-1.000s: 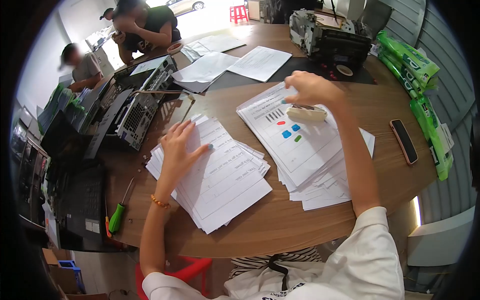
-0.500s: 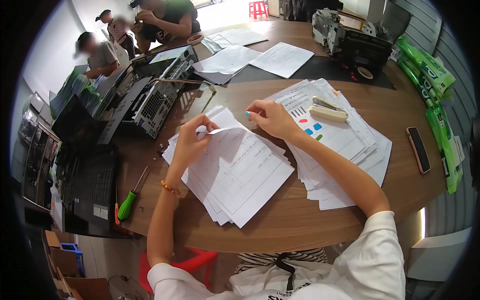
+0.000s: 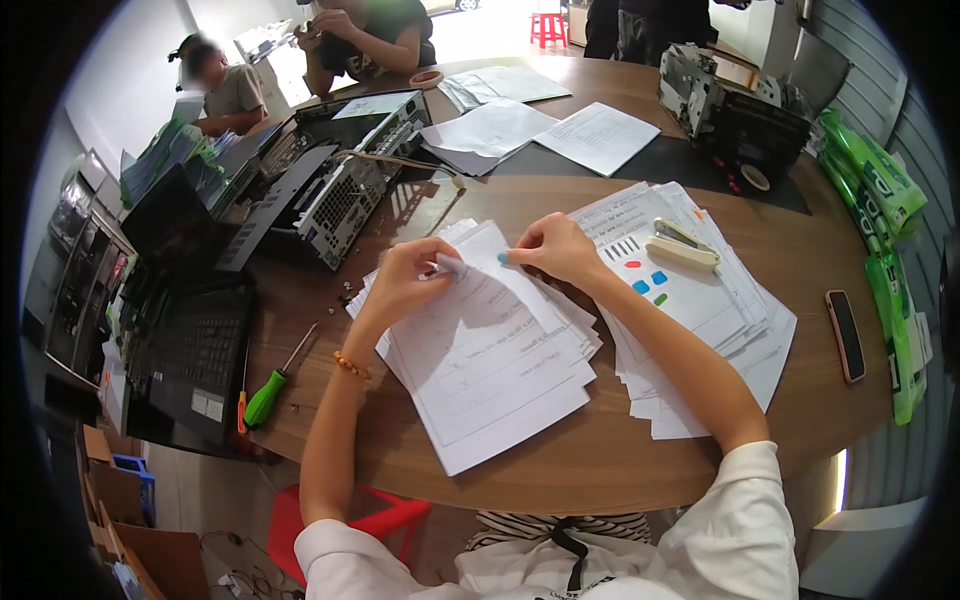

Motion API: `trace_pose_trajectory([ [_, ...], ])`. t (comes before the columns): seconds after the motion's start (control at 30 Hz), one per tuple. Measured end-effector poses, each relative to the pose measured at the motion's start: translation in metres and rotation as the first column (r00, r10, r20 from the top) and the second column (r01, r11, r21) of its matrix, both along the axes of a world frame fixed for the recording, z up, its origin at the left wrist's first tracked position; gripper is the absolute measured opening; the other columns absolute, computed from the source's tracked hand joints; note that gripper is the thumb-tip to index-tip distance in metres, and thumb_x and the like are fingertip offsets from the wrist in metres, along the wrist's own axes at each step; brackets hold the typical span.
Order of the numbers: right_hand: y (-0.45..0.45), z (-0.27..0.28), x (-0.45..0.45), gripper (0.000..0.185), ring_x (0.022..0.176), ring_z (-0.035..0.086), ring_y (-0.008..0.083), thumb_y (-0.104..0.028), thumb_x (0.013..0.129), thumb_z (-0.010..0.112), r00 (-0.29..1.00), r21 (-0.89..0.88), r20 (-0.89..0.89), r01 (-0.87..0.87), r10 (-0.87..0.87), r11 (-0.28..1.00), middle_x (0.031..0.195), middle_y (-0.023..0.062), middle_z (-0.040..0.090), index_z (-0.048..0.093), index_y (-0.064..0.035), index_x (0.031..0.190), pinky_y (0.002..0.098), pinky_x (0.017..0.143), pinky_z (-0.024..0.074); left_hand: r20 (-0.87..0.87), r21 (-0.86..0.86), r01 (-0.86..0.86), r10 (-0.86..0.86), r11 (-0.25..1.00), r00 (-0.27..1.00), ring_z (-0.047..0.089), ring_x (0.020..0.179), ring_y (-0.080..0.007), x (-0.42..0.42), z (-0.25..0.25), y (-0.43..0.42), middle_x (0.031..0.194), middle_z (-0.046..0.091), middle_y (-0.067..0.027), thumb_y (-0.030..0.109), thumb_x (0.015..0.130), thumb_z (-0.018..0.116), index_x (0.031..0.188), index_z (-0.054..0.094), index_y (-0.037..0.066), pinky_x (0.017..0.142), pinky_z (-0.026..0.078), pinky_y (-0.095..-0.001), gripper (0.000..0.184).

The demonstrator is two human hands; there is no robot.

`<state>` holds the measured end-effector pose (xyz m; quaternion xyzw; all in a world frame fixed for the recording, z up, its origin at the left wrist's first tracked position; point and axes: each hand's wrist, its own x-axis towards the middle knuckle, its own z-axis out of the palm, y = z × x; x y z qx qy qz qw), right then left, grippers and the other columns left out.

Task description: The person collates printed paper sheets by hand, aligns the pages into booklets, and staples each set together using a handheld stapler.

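Observation:
A loose pile of printed paper sheets (image 3: 490,370) lies in front of me on the wooden table. My left hand (image 3: 412,278) is closed on the curled top corner of the upper sheets, fingers pinched. At the far edge of the same pile, my right hand (image 3: 556,250) pinches the paper between thumb and fingers. The top sheets bow up a little between the hands. To the right spreads a second stack of papers (image 3: 700,330), its top page printed with coloured shapes. A cream stapler (image 3: 685,251) rests on that stack, beyond my right wrist.
An opened computer case (image 3: 345,205) and a black laptop (image 3: 190,350) stand left, near a green-handled screwdriver (image 3: 265,400). A phone (image 3: 845,335) and green plastic packages (image 3: 880,200) lie right. More papers (image 3: 600,138) and a dismantled machine (image 3: 735,115) sit behind. Other people are across the table.
My right hand has come onto the far edge of the left pile and now pinches the paper. The upper sheets have shifted and lifted. The whole view has moved slightly.

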<state>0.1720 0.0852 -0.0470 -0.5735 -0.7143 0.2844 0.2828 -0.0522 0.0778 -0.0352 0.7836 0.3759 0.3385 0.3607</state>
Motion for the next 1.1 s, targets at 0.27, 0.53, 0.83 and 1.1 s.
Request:
trace_pose_trajectory([
  [0.27, -0.001, 0.001, 0.001, 0.016, 0.064, 0.061, 0.0243, -0.015, 0.072, 0.059, 0.998, 0.255, -0.005, -0.066, 0.07, 0.965, 0.066, 0.013, 0.062, 0.064, 0.0003, 0.071, 0.0346, 0.061, 0.0471, 0.021, -0.052, -0.115, 0.116, 0.992, 0.993, 0.052, 0.065, -0.0061, -0.004, 0.004, -0.002, 0.076, 0.064, -0.0027, 0.01, 0.075, 0.063, 0.088, 0.065, 0.0, 0.063, 0.04, -0.0229, 0.017],
  [0.53, -0.02, 0.01, -0.011, 0.008, 0.066, 0.06, 0.0256, -0.006, 0.076, 0.053, 0.844, 0.571, 0.522, -0.241, -0.121, 0.785, 0.073, 0.0119, 0.055, 0.054, 0.0005, 0.073, 0.0336, 0.059, 0.048, -0.013, 0.179, -0.116, 0.12, 0.977, 0.993, 0.054, 0.073, -0.0087, 0.0, 0.003, -0.001, 0.088, 0.064, -0.0048, 0.008, 0.074, 0.064, 0.086, 0.066, 0.003, 0.064, 0.039, -0.0222, 0.014],
  [0.83, -0.001, 0.0, -0.001, 0.015, 0.054, 0.051, 0.0145, -0.014, 0.081, 0.055, 0.859, 0.452, -0.279, -0.277, 0.429, 0.848, 0.068, 0.0081, 0.056, 0.059, 0.0, 0.083, 0.0246, 0.05, 0.0414, 0.136, 0.157, -0.15, 0.129, 0.976, 0.982, 0.057, 0.085, -0.0135, 0.0, 0.004, -0.001, 0.091, 0.063, -0.0095, 0.0, 0.071, 0.063, 0.087, 0.064, -0.002, 0.079, 0.045, -0.0244, 0.016],
  [1.1, -0.004, -0.013, -0.011, 0.043, 0.066, 0.06, 0.0223, -0.022, 0.067, 0.067, 0.992, 0.246, -0.115, -0.027, 0.056, 0.969, 0.076, 0.0154, 0.062, 0.053, 0.0036, 0.098, 0.031, 0.061, 0.0477, 0.177, 0.075, 0.002, -0.015, 0.997, 0.984, 0.057, 0.084, -0.0133, 0.004, 0.008, -0.006, 0.087, 0.063, -0.0087, -0.008, 0.07, 0.06, 0.088, 0.065, -0.001, 0.078, 0.044, -0.0231, 0.02],
])
